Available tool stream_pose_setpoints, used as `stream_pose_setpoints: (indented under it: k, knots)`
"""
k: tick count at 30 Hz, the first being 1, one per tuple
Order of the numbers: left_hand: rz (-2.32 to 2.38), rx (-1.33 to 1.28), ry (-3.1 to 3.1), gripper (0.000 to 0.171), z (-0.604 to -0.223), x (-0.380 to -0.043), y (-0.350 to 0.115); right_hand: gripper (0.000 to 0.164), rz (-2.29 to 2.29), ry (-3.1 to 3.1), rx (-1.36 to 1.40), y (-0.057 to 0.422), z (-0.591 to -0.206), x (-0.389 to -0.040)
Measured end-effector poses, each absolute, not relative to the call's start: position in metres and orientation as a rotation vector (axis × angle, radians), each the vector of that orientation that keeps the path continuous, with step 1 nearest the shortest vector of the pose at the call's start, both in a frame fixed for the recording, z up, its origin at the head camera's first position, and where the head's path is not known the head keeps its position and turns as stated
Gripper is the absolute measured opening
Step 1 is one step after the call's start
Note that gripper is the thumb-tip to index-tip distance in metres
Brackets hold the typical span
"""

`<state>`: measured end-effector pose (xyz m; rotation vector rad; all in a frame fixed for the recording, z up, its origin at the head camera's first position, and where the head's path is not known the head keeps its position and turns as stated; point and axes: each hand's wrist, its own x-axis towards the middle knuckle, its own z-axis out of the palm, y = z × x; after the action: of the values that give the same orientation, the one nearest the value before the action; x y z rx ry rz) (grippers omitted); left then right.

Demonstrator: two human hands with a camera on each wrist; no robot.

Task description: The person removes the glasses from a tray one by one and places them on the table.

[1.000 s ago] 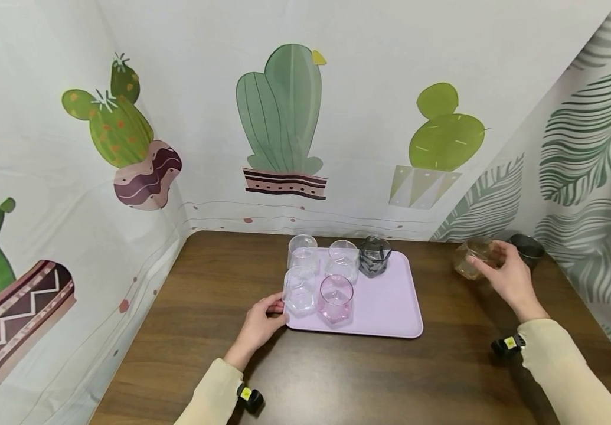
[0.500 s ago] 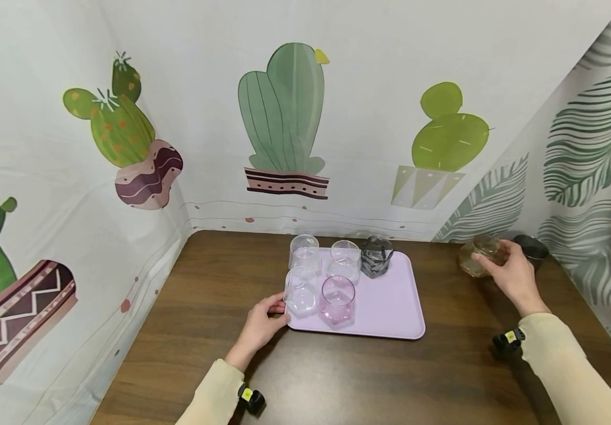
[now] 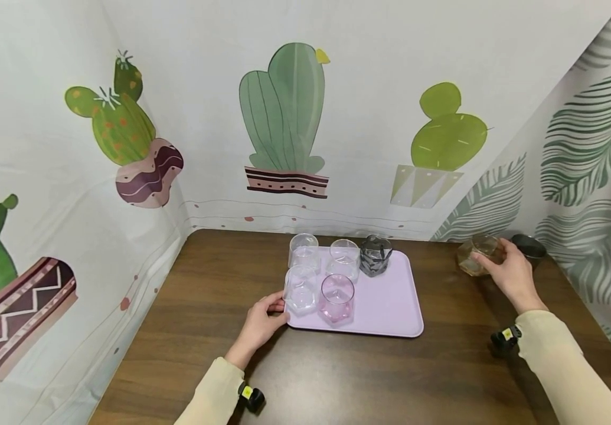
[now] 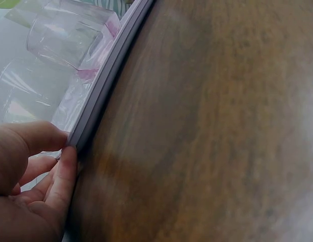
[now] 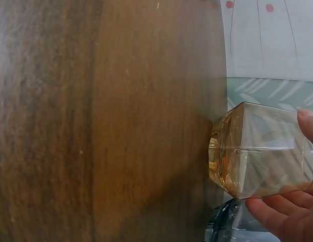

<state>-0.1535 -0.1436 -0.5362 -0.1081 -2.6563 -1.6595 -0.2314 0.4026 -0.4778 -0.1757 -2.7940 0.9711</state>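
My left hand [image 3: 262, 323] pinches the near left corner of a lilac tray [image 3: 387, 307], thumb on the rim in the left wrist view. Standing on that tray are three clear glasses, the nearest [image 3: 301, 298] beside my left fingertips. With them are a pink glass [image 3: 336, 307] at the front and a smoky grey glass [image 3: 375, 260] at the back. Off to the right, my right hand [image 3: 515, 276] grips an amber glass [image 5: 267, 146] from its side, thumb on one face and fingers on the other. Its base is close to the wooden table in the right wrist view.
A dark glass [image 3: 532, 251] stands just right of the amber one, partly hidden behind my right hand. The brown table [image 3: 337, 378] meets a wall cloth [image 3: 358, 118] printed with cacti and leaves along its back edge.
The amber glass and my right hand have shifted slightly to the right, mostly in the first half second. My left hand, the tray and its glasses stay in place.
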Motion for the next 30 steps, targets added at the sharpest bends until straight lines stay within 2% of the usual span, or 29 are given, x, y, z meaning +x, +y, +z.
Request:
stream_pose_setpoints:
  k: [9,30]
  knots:
    - [-1.684,-0.144,-2.613,0.050,-0.542,-0.154,-0.143,0.091,1.031,-2.803,-0.168,0.404,-0.470,-0.220]
    - [-1.635,-0.163,-2.645,0.051,-0.541,-0.154,-0.145,0.072,0.981,-2.682,-0.116,0.377,-0.458,-0.171]
